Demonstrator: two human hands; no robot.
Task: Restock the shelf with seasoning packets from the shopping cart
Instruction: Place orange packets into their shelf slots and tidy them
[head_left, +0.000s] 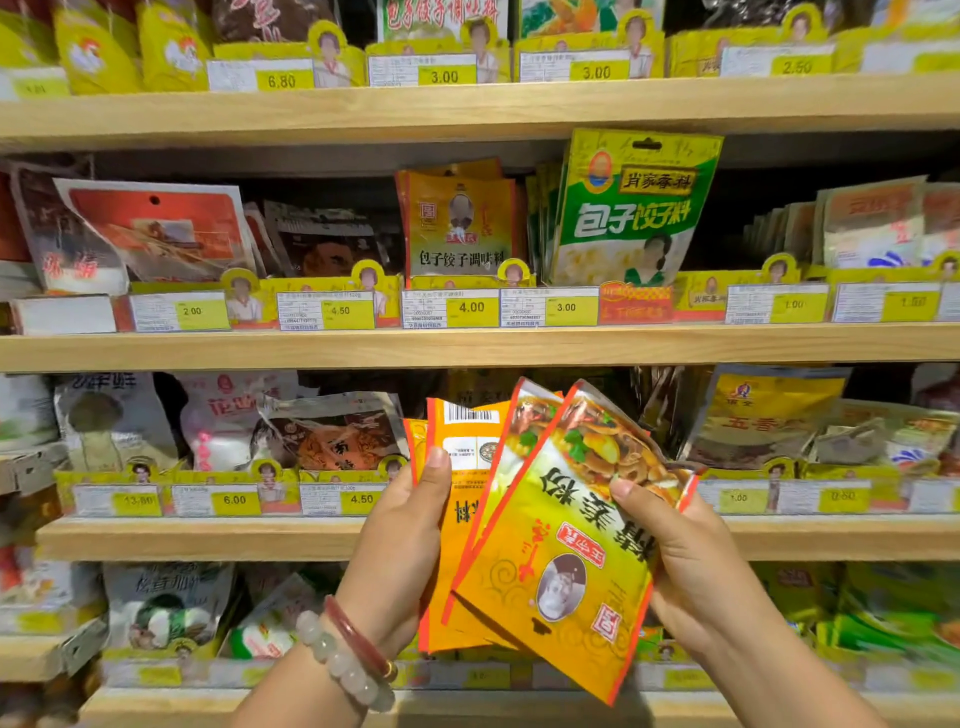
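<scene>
Head view: a fanned stack of orange-yellow seasoning packets (540, 525) is held upside down in front of the wooden shelf (208, 538), level with its lower rows. The stack's left edge is gripped by the left hand (400, 545), thumb curled over the front and fingers hidden behind; the front packet's right edge is pinched by the right hand (691, 561), thumb on the face. Green packets (631, 208) and yellow price tags (470, 307) are seen on the row above.

Fanned orange-yellow seasoning packets (550, 540), upside down, before wooden shelf (208, 538)
</scene>
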